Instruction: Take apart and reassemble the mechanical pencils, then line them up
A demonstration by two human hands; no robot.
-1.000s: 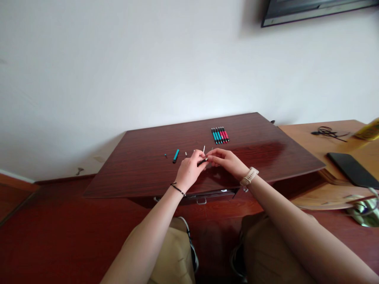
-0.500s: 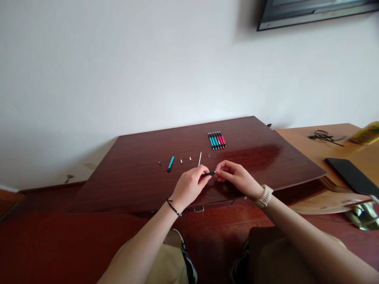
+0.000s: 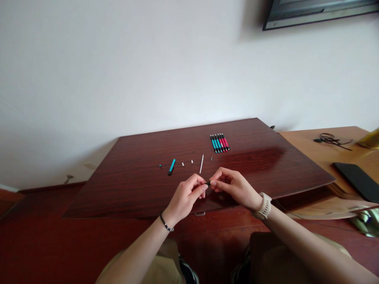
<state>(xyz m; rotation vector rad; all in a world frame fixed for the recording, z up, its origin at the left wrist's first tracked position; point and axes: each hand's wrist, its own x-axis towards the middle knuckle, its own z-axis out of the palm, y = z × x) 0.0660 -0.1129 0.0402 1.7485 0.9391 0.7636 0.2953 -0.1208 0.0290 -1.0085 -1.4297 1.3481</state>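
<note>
Both of my hands meet over the near part of the table, pinching a short black pen part (image 3: 208, 183) from its two ends. My left hand (image 3: 187, 194) has thumb and forefinger closed on its left end. On the right end are the fingertips of my right hand (image 3: 231, 184); the fingers cover much of the part. Just beyond lies a thin white pen refill (image 3: 201, 164). To its left are two tiny white pieces (image 3: 182, 164), a teal pen barrel (image 3: 171, 167) and a tiny teal-and-dark piece (image 3: 160, 165). A small grey piece (image 3: 211, 159) lies right of the refill.
A row of several teal and pink pens (image 3: 220, 142) lies farther back on the dark wooden table (image 3: 139, 157). At right, a lighter wooden desk (image 3: 308, 138) bears a black cable (image 3: 330, 139), a dark flat case (image 3: 355, 181) and a yellow packet (image 3: 370, 139). A wall stands behind.
My left hand has shifted slightly, and less of the black part now shows between the fingers. Both hands look a little lower in view, leaving the whole refill visible.
</note>
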